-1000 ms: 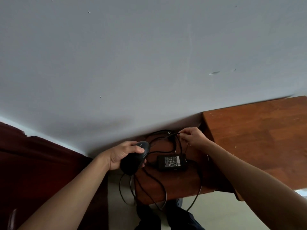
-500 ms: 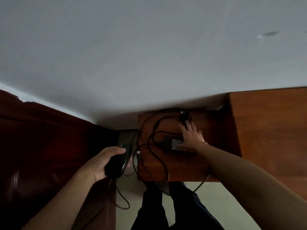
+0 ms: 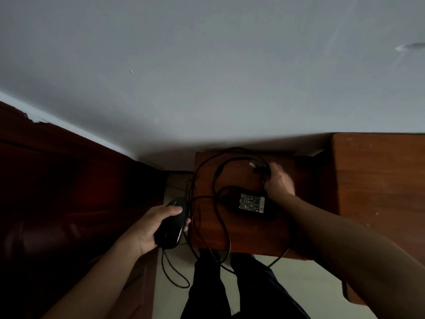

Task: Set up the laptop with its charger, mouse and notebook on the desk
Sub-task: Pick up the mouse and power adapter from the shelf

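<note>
Grey wall fills most of the view above a small brown table [image 3: 243,236], where a black charger brick [image 3: 250,202] lies label-up among tangled cables. The left hand [image 3: 151,226] has its fingers wrapped round a black mouse [image 3: 173,223], held off the table's left edge, cord dangling. The right hand [image 3: 279,183] reaches onto a charger cable [image 3: 259,169]; whether its fingers pinch it I cannot tell (dim light). Gathering seems underway; next, untangling the cords. Laptop and notebook are out of view.
</note>
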The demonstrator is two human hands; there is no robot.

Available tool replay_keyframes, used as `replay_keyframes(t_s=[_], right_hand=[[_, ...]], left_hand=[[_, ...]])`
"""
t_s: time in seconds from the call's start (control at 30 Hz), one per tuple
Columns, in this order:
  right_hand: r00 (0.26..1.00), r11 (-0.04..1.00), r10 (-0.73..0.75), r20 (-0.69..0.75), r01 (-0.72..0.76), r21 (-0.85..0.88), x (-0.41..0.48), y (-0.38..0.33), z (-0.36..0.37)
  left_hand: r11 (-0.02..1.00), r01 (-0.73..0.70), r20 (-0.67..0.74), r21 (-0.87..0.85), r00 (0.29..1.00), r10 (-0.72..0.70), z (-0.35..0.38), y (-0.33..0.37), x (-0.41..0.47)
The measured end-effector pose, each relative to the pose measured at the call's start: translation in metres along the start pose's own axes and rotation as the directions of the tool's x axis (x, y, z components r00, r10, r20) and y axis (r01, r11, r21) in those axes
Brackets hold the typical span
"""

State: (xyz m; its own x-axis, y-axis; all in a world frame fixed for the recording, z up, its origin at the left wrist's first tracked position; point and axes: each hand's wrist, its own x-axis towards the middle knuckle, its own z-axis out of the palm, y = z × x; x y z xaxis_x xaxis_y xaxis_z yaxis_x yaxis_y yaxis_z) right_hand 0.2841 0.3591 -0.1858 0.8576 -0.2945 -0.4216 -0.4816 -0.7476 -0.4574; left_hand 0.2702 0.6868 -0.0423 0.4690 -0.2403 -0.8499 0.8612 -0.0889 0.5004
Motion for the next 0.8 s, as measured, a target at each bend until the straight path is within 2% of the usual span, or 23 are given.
replay_keyframes(t_s=[0.07,0.2,0.33,0.53,0.67,0.8], right_hand=[[0.985,0.978,-0.156,0.076,0.165,-0.124,-0.021,0.002,0.004],[0.931,0.895,-0.278,0.238,0.341,-0.287,-0.047,0.007,0.016],[0.860,0.795,-0.266,0.436,0.451,-0.406,-0.042,0.001,0.037],[0.885,0.696,-0.180,0.430,0.423,-0.580,-0.025,-0.009,0.062],[0.881,0.746,-0.153,0.448,0.400,-0.532,-0.024,-0.015,0.068],[0.876,0.907,-0.096,0.472,0.272,-0.322,-0.044,-0.016,0.059]], left_hand=[[1.000,0.002,-0.025,-0.002,1.000,-0.002,0.003,0.004,0.002],[1.000,-0.006,-0.064,-0.011,0.998,0.005,0.006,0.008,0.008],[1.000,-0.017,-0.035,-0.026,0.999,0.016,0.005,0.004,0.008],[1.000,-0.003,-0.111,-0.006,0.994,0.003,-0.006,-0.013,0.003],[0.999,-0.021,-0.116,-0.040,0.993,0.016,-0.018,-0.021,-0.006],[0.996,-0.044,-0.141,-0.076,0.989,0.033,-0.029,-0.022,-0.020]])
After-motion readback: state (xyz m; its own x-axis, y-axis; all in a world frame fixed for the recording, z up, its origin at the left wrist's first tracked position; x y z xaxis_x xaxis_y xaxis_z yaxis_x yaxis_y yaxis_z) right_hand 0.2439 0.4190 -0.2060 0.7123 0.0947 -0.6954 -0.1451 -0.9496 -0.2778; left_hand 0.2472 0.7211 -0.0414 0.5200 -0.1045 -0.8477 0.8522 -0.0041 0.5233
